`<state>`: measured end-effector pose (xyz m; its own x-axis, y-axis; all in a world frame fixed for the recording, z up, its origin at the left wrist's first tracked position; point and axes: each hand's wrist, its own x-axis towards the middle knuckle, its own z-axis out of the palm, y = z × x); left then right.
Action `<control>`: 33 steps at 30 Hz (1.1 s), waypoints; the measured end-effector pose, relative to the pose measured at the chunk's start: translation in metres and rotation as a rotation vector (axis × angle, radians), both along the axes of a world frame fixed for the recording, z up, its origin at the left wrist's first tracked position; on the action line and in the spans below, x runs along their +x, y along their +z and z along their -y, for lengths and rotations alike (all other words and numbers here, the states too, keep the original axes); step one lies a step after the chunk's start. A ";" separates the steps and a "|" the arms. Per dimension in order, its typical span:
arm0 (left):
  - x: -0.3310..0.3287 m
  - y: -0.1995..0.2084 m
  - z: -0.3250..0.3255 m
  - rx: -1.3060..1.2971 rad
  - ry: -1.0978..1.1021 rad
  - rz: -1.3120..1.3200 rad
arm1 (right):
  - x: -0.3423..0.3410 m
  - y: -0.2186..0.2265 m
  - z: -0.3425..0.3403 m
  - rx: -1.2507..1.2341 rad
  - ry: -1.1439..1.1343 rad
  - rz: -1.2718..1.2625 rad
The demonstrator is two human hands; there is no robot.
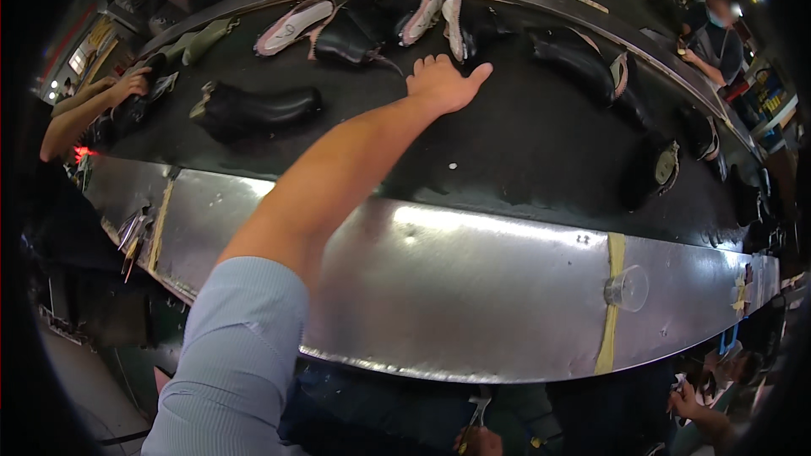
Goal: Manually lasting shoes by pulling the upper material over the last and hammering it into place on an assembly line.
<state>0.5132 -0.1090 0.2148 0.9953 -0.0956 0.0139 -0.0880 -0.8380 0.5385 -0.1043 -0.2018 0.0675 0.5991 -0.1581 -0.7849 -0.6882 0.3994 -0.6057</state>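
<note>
My left hand point(443, 84) is stretched far over the black conveyor belt point(380, 160), palm down, thumb spread to the right and fingers apart. Just beyond its fingers lie black shoe uppers with pale soles point(421, 19) turned up; I see nothing held. Left of the hand rests a black boot point(342, 38), with a pale sole point(296, 27) beside it. At the bottom edge my right hand point(480, 442) is closed round metal pincers point(480, 407), low in front of the bench; only part of this hand shows.
A metal ledge point(456, 287) runs along the near side, carrying a clear plastic cup point(629, 289) by a yellow tape strip. Black boots lie at left point(258, 110) and right point(574, 59). Co-workers' hands show at left point(127, 89) on a shoe and at lower right point(688, 403).
</note>
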 end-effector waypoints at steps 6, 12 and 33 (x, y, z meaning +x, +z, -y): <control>0.071 -0.027 0.042 0.123 0.221 0.198 | 0.021 0.014 0.011 0.043 -0.053 -0.046; 0.151 -0.026 -0.031 0.203 0.254 0.275 | 0.038 0.019 0.019 0.132 -0.125 -0.063; -0.109 0.054 -0.138 0.294 -0.343 0.173 | -0.054 0.001 -0.048 0.051 -0.128 0.084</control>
<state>0.4045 0.0294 0.2685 0.8911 -0.4428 0.0995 -0.4534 -0.8594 0.2363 -0.1582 -0.1540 0.0686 0.6402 -0.1984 -0.7421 -0.5776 0.5125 -0.6353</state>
